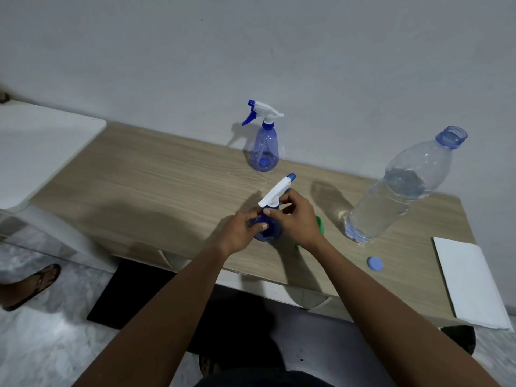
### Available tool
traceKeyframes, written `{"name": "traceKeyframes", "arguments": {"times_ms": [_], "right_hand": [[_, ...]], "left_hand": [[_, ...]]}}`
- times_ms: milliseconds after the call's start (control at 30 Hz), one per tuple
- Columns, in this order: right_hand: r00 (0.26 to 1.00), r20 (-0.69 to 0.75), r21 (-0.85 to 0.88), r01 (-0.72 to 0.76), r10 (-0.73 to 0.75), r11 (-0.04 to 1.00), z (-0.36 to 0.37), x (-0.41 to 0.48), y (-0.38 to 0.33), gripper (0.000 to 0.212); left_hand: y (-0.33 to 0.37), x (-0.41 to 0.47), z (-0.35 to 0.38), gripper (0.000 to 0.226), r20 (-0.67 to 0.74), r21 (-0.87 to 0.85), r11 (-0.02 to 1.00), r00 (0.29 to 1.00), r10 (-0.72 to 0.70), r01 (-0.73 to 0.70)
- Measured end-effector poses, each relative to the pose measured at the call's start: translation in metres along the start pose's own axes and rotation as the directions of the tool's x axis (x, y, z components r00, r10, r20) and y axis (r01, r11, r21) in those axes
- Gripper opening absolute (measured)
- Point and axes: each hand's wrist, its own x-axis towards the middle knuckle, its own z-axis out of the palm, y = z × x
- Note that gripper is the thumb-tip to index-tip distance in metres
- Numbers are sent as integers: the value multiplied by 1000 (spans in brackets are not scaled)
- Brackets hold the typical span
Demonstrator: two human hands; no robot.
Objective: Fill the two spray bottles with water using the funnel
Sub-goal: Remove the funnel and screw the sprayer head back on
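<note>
on the table (167, 177), two spray bottles (264, 146) (272, 233), one funnel (320, 223)

two spray bottles (264, 152) (272, 233), one water bottle (402, 188)

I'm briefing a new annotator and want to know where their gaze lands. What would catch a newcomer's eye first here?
The near spray bottle at the centre of the table: the left hand grips its blue body, the right hand pinches its collar under the white trigger head. To the right stands a tall open water bottle, partly full; a second spray bottle stands back by the wall.
</note>
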Motion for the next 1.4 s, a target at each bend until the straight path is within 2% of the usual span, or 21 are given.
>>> {"name": "traceKeyframes", "arguments": {"times_ms": [167, 267, 367, 400, 600, 733, 833, 967, 1067, 1167, 1300, 1400], "right_hand": [[995, -90, -47, -40, 35, 998, 4, -3, -4, 40], [1000, -14, -23, -20, 20, 1000, -8, -2, -1, 41], [998, 64, 93, 24, -30, 995, -16, -3, -3, 27], [995, 83, 99, 37, -46, 994, -18, -2, -4, 28], [969, 231, -37, 95, -84, 995, -18, 7, -6, 30], [993, 106, -31, 47, -43, 998, -11, 6, -2, 16], [999, -21, -40, 23, -24, 999, -1, 3, -4, 27], [998, -57, -47, 12, -15, 999, 0, -3, -7, 35], [999, -13, -59, -42, 41, 997, -10, -5, -2, 39], [999, 32, 0, 8, -8, 1000, -17, -4, 1, 31], [967, 246, 65, 47, -62, 997, -23, 1, -7, 34], [951, 307, 49, 28, -41, 998, -23, 6, -10, 30]], "left_hand": [[-2, 1, 0, 29, 1, -7, 1000, 1000, -13, 13], [-1, 0, -1, 36, 3, -20, 1000, 1000, -3, 3], [-3, 2, 1, 36, 0, -27, 1000, 1000, -14, 14], [-3, 2, 1, 34, -1, -30, 999, 1000, -18, 18], [-5, 4, 1, 31, -4, -34, 998, 999, -53, 53], [-4, 3, 0, 35, -14, 3, 1000, 1000, -17, 17], [-6, 4, 1, 31, -20, 16, 1000, 1000, -23, 23], [-11, 6, 2, 28, -19, 30, 999, 999, -42, 43], [-7, 5, 0, 34, -15, 21, 1000, 1000, -19, 20], [-6, 4, 0, 38, -10, 4, 1000, 1000, -18, 18], [-10, 6, 1, 35, -5, -5, 1000, 1000, -21, 21], [-9, 7, 1, 29, -4, -4, 1000, 1000, -27, 27]]}}
